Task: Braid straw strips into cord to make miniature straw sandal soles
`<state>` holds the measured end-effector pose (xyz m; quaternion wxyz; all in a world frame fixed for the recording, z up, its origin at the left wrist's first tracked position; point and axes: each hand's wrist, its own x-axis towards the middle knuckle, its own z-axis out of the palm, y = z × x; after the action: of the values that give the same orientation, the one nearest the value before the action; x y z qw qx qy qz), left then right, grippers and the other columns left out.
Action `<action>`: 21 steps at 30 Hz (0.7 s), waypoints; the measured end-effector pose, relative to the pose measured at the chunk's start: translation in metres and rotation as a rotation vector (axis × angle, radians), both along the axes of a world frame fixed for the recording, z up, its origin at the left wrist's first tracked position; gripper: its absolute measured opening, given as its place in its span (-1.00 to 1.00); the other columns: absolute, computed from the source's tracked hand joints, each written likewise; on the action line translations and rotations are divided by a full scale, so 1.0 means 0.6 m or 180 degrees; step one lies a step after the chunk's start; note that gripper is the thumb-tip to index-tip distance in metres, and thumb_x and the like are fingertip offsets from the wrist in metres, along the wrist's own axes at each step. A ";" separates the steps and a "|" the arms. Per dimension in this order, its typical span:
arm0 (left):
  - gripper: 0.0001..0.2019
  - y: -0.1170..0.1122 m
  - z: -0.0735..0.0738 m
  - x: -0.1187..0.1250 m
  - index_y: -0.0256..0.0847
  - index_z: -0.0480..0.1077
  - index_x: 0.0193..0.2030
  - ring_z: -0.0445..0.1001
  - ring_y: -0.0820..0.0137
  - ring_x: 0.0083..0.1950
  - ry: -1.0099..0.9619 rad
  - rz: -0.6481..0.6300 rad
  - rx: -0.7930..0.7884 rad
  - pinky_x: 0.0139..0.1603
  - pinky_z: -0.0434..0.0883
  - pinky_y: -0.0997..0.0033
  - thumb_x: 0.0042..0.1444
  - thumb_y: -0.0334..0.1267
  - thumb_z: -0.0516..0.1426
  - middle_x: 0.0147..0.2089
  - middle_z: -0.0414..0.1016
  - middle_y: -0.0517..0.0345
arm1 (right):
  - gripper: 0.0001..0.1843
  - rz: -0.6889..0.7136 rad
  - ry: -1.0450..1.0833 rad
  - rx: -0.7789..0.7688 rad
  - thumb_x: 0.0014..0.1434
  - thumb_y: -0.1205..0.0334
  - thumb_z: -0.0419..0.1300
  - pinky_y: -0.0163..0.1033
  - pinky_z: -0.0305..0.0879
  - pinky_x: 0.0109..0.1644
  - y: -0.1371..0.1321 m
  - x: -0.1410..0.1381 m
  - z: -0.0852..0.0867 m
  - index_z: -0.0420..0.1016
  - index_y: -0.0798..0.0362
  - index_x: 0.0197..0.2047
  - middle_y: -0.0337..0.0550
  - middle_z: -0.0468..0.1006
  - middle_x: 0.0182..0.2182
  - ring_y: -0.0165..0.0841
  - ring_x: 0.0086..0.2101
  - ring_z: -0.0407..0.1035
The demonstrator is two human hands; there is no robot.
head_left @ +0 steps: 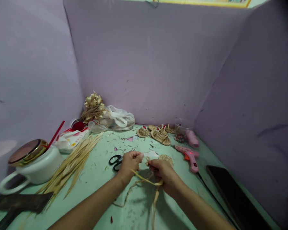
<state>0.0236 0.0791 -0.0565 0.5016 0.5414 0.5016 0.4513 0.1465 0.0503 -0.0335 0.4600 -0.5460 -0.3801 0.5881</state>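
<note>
My right hand (163, 175) is closed around a thin braid of straw-coloured dried fibre (147, 158), whose small looped end pokes out past the fingertips. Loose strips (155, 201) of the same fibre trail from beneath that hand toward the table's front and across to my left wrist. Just left of the loop, my left hand (132, 162) is closed in a pinch; what its fingers hold is too small to make out. Black-handled scissors (115, 161) lie beside it, partly hidden by the hand. Behind my right hand rests a coiled woven disc (166, 158).
A pink glue gun (188, 156) with a lit red light and a dark phone-like slab (232, 195) lie right. Woven pieces (160, 136) and pink thread (192, 138) sit behind. Left are dried strips (73, 164), a lidded white mug (42, 167) and a dark blade (24, 202).
</note>
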 end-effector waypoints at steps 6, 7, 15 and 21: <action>-0.78 -0.024 -0.011 -0.011 -0.20 0.41 -0.31 0.35 0.42 -0.31 0.1397 -0.0089 0.0968 -0.27 0.23 0.45 0.03 -0.24 -0.03 -0.33 0.43 0.15 | -0.80 -0.0015 -0.0435 -0.0078 -0.09 0.34 0.05 -0.42 -0.24 -0.68 0.119 0.029 -0.005 0.20 0.13 -0.69 -0.39 0.07 -0.80 -0.61 -0.76 -0.12; -0.79 -0.030 -0.011 -0.010 -0.17 0.40 -0.27 0.35 0.41 -0.29 0.1649 -0.0145 0.1020 -0.26 0.23 0.44 0.02 -0.26 -0.03 -0.30 0.43 0.15 | -0.79 0.0019 -0.0514 -0.0103 -0.08 0.35 0.04 -0.42 -0.23 -0.68 0.137 0.029 -0.009 0.19 0.12 -0.70 -0.38 0.08 -0.80 -0.61 -0.77 -0.12; -0.83 -0.041 -0.012 -0.012 -0.18 0.31 -0.32 0.34 0.32 -0.27 0.2756 -0.0771 0.1420 -0.25 0.26 0.34 -0.02 -0.35 -0.06 -0.28 0.37 0.09 | -0.68 0.0159 -0.1132 -0.0363 0.04 0.31 0.02 -0.42 -0.18 -0.69 0.223 0.020 -0.037 0.17 0.12 -0.71 -0.36 0.12 -0.80 -0.60 -0.77 -0.07; -0.80 -0.038 -0.009 -0.014 -0.19 0.31 -0.26 0.34 0.32 -0.29 0.2689 -0.0870 0.1327 -0.27 0.27 0.33 -0.03 -0.34 -0.06 -0.28 0.37 0.07 | -0.67 0.0257 -0.1456 -0.0739 0.06 0.32 0.00 -0.42 -0.24 -0.72 0.252 0.010 -0.038 0.15 0.11 -0.71 -0.37 0.08 -0.82 -0.60 -0.80 -0.10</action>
<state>0.0151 0.0564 -0.0618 0.1899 0.8269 0.4846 0.2131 0.1527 0.2014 -0.0564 0.2725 -0.6983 -0.4257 0.5068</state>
